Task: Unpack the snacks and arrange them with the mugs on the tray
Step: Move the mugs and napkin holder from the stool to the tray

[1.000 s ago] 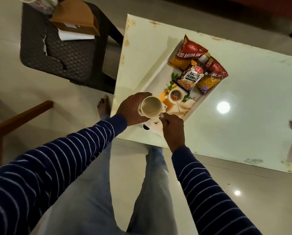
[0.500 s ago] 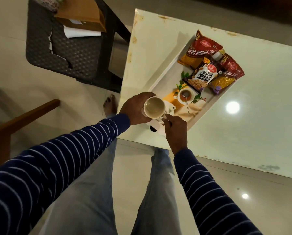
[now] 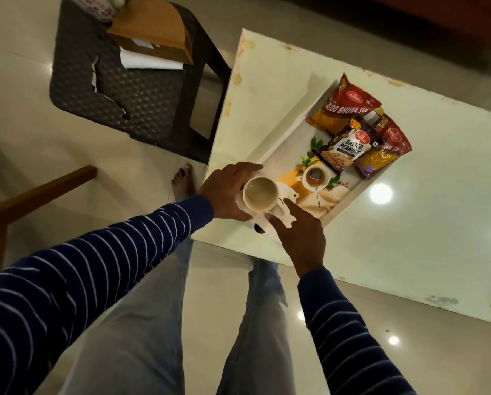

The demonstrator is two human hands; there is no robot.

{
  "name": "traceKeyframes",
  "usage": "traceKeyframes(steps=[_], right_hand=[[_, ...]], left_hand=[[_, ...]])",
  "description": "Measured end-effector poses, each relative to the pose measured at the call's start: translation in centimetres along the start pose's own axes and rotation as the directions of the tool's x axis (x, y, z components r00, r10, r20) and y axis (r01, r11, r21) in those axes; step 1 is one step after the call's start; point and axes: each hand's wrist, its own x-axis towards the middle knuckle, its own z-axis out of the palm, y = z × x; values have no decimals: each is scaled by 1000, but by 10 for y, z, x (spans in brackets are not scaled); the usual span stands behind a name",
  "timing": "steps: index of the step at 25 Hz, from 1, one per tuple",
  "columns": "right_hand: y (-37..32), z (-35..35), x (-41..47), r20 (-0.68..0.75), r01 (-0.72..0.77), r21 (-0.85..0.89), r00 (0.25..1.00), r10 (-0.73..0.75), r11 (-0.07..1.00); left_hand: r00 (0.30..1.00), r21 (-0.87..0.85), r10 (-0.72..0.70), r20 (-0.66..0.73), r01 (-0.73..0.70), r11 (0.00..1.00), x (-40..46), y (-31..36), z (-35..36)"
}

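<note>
A white tray (image 3: 291, 138) with a printed tea picture lies on the pale table (image 3: 409, 223). At its far end are three snack packets: a red Aloo Bhujia packet (image 3: 344, 106), a Salted Peanuts packet (image 3: 344, 151) and another red packet (image 3: 386, 146). My left hand (image 3: 227, 192) grips a cream mug (image 3: 260, 194) at the tray's near end, mouth up and empty. My right hand (image 3: 301, 235) is just to the right of the mug, fingers spread, fingertips by its handle and holding nothing.
A dark plastic chair (image 3: 130, 98) stands left of the table, with a brown cardboard box (image 3: 153, 32), a white paper and a flowered mug (image 3: 96, 4) on it. A wooden rail (image 3: 39, 192) is at the left. My legs and a bare foot are below the table's edge.
My right hand has let go of the mug's handle and opened its fingers. My left hand still holds the mug at the tray's near end.
</note>
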Motion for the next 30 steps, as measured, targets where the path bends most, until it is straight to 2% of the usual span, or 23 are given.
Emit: traceKeyframes(steps=[2,3,5,6,8,10,12,13,14,18,22,25,30], right_hand=[[-9,-14,-1,-147,-18,-118,989,0,993],[-16,-19,0,-191,-24,-99,982,5,995],[-46,-22,14,-211,34,18,977,-29,999],[-67,-21,25,-209,87,62,975,-72,994],[-116,-15,51,-184,201,96,966,-181,975],[-172,-3,78,-168,296,130,947,-273,946],[-226,13,106,-163,405,129,909,-383,905],[-253,22,118,-152,457,120,886,-438,881],[-280,32,132,-137,497,112,865,-483,860],[-370,66,178,-55,545,30,838,-543,838],[-413,85,205,7,551,-52,834,-551,833],[-419,94,217,22,563,-106,825,-565,819],[-422,100,223,37,545,-111,838,-544,831]], left_hand=[[1000,42,11,5,-11,999,-9,-14,-17],[1000,38,1,-18,0,999,-16,-24,-28],[985,18,-66,-159,70,997,-28,-55,-62],[956,-10,-130,-261,132,991,-32,-73,-83],[836,-125,-276,-474,246,961,-39,-111,-127],[674,-226,-365,-642,289,930,-37,-148,-176],[554,-302,-426,-715,305,903,-31,-178,-224],[530,-352,-454,-716,288,891,-27,-191,-248],[542,-392,-469,-698,259,883,-22,-203,-269],[705,-386,-394,-590,182,905,7,-241,-328],[829,-334,-294,-475,139,932,36,-250,-343],[847,-328,-249,-470,94,940,46,-257,-340],[832,-288,-199,-518,49,956,47,-256,-341]])
